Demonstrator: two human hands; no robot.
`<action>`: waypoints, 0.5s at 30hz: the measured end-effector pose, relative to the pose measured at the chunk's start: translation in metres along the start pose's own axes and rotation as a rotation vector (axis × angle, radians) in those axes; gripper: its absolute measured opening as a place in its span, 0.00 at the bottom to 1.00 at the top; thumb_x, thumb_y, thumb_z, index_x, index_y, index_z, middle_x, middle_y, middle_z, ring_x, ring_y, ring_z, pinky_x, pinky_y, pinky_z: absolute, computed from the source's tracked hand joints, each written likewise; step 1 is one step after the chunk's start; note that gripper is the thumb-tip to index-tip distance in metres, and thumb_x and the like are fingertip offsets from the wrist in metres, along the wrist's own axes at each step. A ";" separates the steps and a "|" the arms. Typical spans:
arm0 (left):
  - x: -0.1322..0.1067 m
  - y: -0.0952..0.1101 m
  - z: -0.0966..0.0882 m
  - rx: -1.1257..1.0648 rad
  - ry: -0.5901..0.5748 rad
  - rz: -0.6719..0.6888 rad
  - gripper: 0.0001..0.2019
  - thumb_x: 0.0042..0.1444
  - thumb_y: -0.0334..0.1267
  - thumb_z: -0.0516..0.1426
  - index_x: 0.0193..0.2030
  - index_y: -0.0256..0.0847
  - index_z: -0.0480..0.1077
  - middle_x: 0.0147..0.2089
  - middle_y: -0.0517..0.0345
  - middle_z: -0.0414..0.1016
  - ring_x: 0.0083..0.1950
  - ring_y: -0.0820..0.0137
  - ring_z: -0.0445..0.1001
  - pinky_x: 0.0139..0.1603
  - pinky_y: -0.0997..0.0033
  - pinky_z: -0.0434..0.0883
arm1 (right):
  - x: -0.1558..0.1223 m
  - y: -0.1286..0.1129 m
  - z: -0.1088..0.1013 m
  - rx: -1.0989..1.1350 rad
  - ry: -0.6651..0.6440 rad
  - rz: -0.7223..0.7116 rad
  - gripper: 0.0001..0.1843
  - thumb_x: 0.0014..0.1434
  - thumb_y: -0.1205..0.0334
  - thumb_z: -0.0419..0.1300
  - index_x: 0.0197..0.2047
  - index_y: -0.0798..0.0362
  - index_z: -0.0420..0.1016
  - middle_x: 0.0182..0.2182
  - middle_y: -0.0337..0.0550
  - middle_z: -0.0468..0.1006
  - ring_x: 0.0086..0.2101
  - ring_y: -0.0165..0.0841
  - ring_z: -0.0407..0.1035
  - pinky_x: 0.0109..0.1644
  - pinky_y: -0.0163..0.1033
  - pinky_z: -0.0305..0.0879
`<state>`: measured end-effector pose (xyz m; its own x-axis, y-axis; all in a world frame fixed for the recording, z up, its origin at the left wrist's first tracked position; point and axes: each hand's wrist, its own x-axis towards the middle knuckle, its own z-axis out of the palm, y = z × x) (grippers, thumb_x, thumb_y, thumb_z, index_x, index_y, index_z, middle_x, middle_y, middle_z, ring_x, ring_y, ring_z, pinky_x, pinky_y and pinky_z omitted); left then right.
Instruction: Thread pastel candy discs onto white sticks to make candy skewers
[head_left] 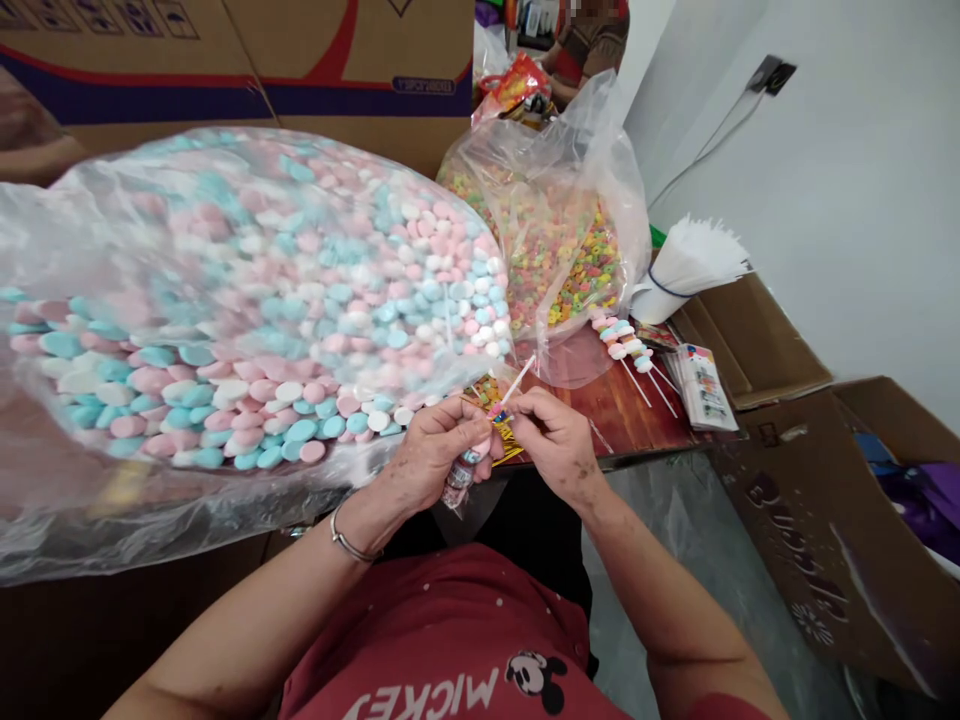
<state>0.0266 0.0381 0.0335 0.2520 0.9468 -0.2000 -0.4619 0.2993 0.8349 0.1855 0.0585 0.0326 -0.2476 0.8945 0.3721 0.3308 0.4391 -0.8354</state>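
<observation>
My left hand (442, 445) is closed around a marshmallow skewer (461, 475) in a clear printed wrapper, its wrapped end pointing down toward my lap. The white stick (519, 380) sticks out up and to the right. At the wrapper's gathered neck, my right hand (551, 435) pinches with thumb and fingertips; what lies between them is too small to tell. Thin gold strips (508, 448) lie on the table just behind the hands. Left of them is a big clear bag of pink, white and blue marshmallows (300, 430).
A clear bag of colourful ring candies (577, 260) stands behind. To the right are bare marshmallow skewers (622, 340), a stack of printed wrappers (705, 385) and a bundle of white sticks (694, 260). Cardboard boxes (787, 520) flank the table; another person's arm (30, 130) shows at left.
</observation>
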 end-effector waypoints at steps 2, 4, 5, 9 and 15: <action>0.000 -0.002 -0.003 -0.019 0.024 -0.010 0.16 0.45 0.43 0.68 0.27 0.37 0.67 0.23 0.58 0.77 0.16 0.76 0.70 0.16 0.80 0.65 | 0.000 -0.001 0.000 0.021 -0.017 0.012 0.08 0.58 0.67 0.56 0.29 0.53 0.74 0.25 0.35 0.69 0.27 0.27 0.63 0.34 0.33 0.62; 0.001 -0.003 -0.004 -0.044 0.036 -0.014 0.16 0.45 0.43 0.68 0.27 0.37 0.67 0.22 0.58 0.77 0.16 0.77 0.69 0.16 0.80 0.65 | 0.000 -0.002 -0.001 0.033 -0.035 0.016 0.08 0.58 0.67 0.56 0.27 0.53 0.72 0.24 0.35 0.68 0.27 0.27 0.62 0.34 0.33 0.62; 0.001 -0.004 -0.003 -0.058 0.041 -0.014 0.16 0.45 0.43 0.68 0.27 0.37 0.66 0.22 0.59 0.77 0.16 0.77 0.69 0.16 0.80 0.64 | 0.000 -0.002 0.000 0.038 -0.043 0.019 0.09 0.58 0.67 0.56 0.27 0.53 0.71 0.24 0.34 0.67 0.27 0.27 0.62 0.34 0.33 0.62; 0.002 -0.006 -0.002 -0.102 0.059 -0.025 0.16 0.45 0.42 0.68 0.29 0.38 0.66 0.21 0.60 0.76 0.15 0.76 0.69 0.15 0.80 0.64 | 0.002 -0.001 0.002 0.058 -0.059 0.029 0.08 0.58 0.67 0.55 0.27 0.53 0.71 0.25 0.34 0.68 0.27 0.27 0.62 0.35 0.33 0.62; 0.002 -0.005 -0.004 -0.150 0.061 -0.040 0.15 0.44 0.40 0.68 0.31 0.38 0.67 0.21 0.59 0.76 0.14 0.76 0.68 0.14 0.80 0.63 | 0.001 0.004 0.004 0.047 -0.062 0.038 0.08 0.58 0.67 0.55 0.28 0.53 0.71 0.26 0.35 0.70 0.29 0.28 0.66 0.38 0.34 0.64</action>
<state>0.0260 0.0384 0.0265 0.2232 0.9377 -0.2662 -0.5756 0.3472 0.7404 0.1833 0.0611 0.0282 -0.2920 0.9028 0.3157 0.2977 0.3995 -0.8671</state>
